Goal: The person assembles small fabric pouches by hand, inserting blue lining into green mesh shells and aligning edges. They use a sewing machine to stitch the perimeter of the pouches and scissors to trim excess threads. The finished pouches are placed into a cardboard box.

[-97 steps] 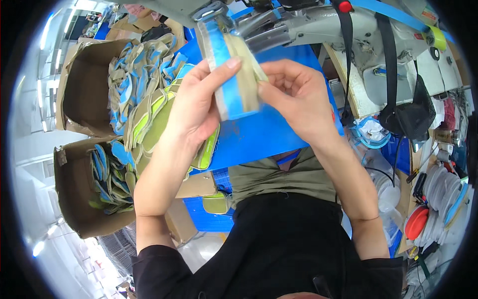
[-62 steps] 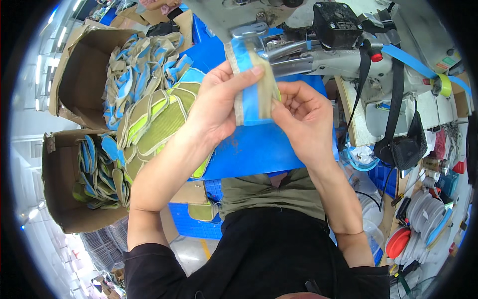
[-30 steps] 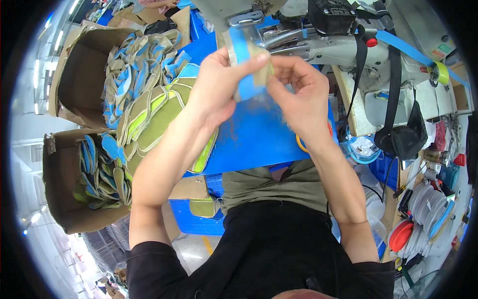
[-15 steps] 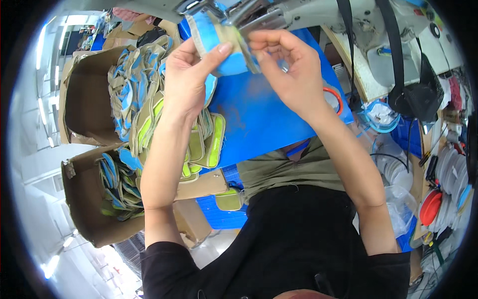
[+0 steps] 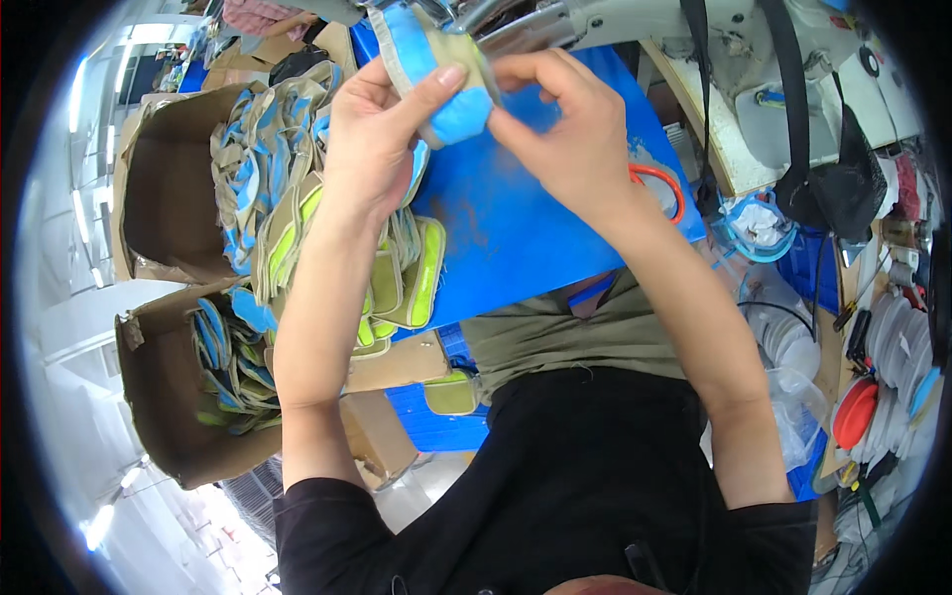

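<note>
My left hand (image 5: 382,124) grips a small padded fabric piece (image 5: 461,117), blue and beige with a stitched beige edging. The thumb lies across its face, and the fingers are behind it, mostly hidden. At the piece's right edge, my right hand (image 5: 565,124) pinches with thumb and index finger; the fingertips are slightly blurred. Both hands hold the piece above the blue tabletop (image 5: 516,228), just in front of the metal parts of a sewing machine (image 5: 531,30).
Piled lime-and-beige fabric pieces (image 5: 421,278) lie by my left forearm. Two cardboard boxes (image 5: 169,188) stand at the left, with blue-and-beige pieces (image 5: 258,178) heaped alongside. A red-orange ring-shaped handle (image 5: 679,203) rests by my right forearm. Black straps (image 5: 788,109) hang at the right.
The fabric piece has tilted and shifted slightly up in my left hand. My right hand has moved a little left along its edge, its fingers more bent.
</note>
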`<action>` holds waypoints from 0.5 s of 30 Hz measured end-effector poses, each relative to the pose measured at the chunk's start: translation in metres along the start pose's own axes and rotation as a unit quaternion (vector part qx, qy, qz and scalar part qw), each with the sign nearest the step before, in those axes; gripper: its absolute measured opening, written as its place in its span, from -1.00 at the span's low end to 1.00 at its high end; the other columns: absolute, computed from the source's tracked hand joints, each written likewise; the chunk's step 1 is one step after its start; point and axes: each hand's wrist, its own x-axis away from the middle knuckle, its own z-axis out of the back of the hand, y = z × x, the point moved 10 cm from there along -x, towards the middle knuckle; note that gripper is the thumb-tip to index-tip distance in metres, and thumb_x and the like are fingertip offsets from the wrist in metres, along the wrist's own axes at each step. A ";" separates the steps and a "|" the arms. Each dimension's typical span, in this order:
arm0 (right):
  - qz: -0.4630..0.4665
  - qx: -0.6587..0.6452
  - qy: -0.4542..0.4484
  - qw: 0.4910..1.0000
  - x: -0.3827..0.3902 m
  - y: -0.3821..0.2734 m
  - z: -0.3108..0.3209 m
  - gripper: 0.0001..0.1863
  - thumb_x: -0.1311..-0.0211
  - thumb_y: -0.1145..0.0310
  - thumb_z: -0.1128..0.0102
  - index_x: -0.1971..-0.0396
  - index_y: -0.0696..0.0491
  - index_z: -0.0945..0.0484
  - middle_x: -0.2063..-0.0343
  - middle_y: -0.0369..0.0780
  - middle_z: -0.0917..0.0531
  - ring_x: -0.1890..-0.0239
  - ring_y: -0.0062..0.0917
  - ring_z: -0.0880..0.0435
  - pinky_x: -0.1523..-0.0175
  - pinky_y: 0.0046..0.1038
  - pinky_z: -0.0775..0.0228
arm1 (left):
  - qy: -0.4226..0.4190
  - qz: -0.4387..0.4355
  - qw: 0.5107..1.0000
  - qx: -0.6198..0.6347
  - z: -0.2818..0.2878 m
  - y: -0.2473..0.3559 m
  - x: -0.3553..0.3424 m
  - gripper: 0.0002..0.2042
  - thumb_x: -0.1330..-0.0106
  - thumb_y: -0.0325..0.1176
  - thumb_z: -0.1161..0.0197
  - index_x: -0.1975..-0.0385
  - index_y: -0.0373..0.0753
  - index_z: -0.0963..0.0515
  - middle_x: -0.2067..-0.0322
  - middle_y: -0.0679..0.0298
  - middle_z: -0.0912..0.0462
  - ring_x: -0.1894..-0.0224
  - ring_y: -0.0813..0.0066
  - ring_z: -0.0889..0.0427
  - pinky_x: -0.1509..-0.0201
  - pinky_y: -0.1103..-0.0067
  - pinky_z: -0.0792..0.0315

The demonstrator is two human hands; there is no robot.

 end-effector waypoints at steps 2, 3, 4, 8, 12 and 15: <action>-0.017 0.003 0.012 1.000 0.001 0.004 -0.004 -0.73 -0.05 0.49 -0.44 0.19 0.06 -0.67 0.32 -0.21 -0.72 0.26 -0.40 -0.74 0.14 -0.42 -0.56 | 0.003 -0.003 1.000 0.004 -0.001 -0.001 -0.001 -0.78 -0.29 -0.47 -0.47 0.11 -0.35 -0.66 0.21 0.20 -0.78 0.22 0.56 -0.74 0.07 0.58 -0.62; -0.025 0.004 0.017 1.000 0.003 0.007 -0.005 -0.73 -0.04 0.50 -0.44 0.21 0.06 -0.67 0.34 -0.20 -0.72 0.27 -0.39 -0.74 0.16 -0.42 -0.56 | 0.003 -0.005 1.000 0.000 -0.001 -0.003 -0.001 -0.78 -0.28 -0.47 -0.47 0.11 -0.34 -0.67 0.21 0.20 -0.78 0.21 0.56 -0.74 0.06 0.58 -0.62; -0.029 0.001 0.019 0.999 0.003 0.007 -0.006 -0.74 -0.04 0.50 -0.44 0.21 0.06 -0.67 0.35 -0.20 -0.72 0.29 -0.38 -0.74 0.16 -0.42 -0.56 | 0.004 -0.006 1.000 -0.005 -0.001 -0.004 -0.001 -0.78 -0.28 -0.48 -0.47 0.12 -0.34 -0.67 0.21 0.20 -0.78 0.21 0.56 -0.74 0.05 0.58 -0.62; -0.031 -0.010 0.027 0.999 0.003 0.013 -0.006 -0.76 -0.03 0.48 -0.45 0.25 0.07 -0.68 0.36 -0.20 -0.73 0.32 -0.38 -0.74 0.19 -0.44 -0.56 | 0.011 -0.010 1.000 0.008 -0.006 0.000 -0.002 -0.78 -0.26 -0.49 -0.48 0.14 -0.35 -0.67 0.22 0.20 -0.78 0.22 0.55 -0.74 0.06 0.56 -0.63; -0.061 -0.036 0.031 0.997 0.004 0.020 -0.009 -0.76 -0.03 0.47 -0.45 0.24 0.09 -0.70 0.36 -0.21 -0.75 0.33 -0.44 -0.75 0.20 -0.45 -0.57 | 0.026 -0.019 0.999 0.001 -0.003 0.003 -0.006 -0.72 -0.23 -0.50 -0.50 0.10 -0.38 -0.64 0.20 0.18 -0.77 0.23 0.54 -0.75 0.08 0.56 -0.64; -0.104 -0.083 0.029 0.991 0.004 0.025 -0.011 -0.75 -0.04 0.46 -0.45 0.21 0.08 -0.71 0.36 -0.21 -0.76 0.32 -0.48 -0.75 0.19 -0.46 -0.58 | 0.025 0.001 1.000 -0.006 -0.001 0.006 -0.014 -0.70 -0.22 -0.48 -0.51 0.09 -0.36 -0.61 0.21 0.20 -0.76 0.22 0.53 -0.74 0.06 0.57 -0.62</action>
